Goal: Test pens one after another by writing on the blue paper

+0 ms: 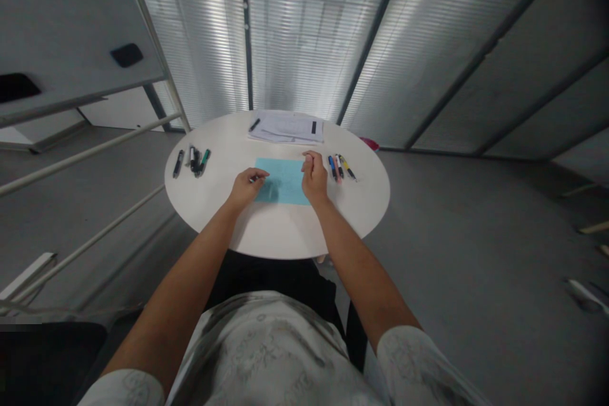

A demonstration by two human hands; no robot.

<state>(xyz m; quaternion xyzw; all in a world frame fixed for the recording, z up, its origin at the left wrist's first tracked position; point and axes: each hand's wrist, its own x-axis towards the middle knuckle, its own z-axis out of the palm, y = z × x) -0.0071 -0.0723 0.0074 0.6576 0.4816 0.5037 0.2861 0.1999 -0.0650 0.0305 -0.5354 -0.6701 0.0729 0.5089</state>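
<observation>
A light blue sheet lies flat on the white round table in front of me. My left hand is over the sheet's left edge, its fingers pinched together. Something small and dark shows at those fingertips, too small to name. On the sheet's right edge, my right hand rests on its side with the fingers curled in. Whether anything is inside that curl is hidden. Close to the right of this hand lie several pens and markers, with blue, pink, white and yellow parts.
The white table also bears a stack of papers with a dark pen at the far side. Several markers lie at the left. A wheeled whiteboard's frame stands left; window blinds hang beyond the table.
</observation>
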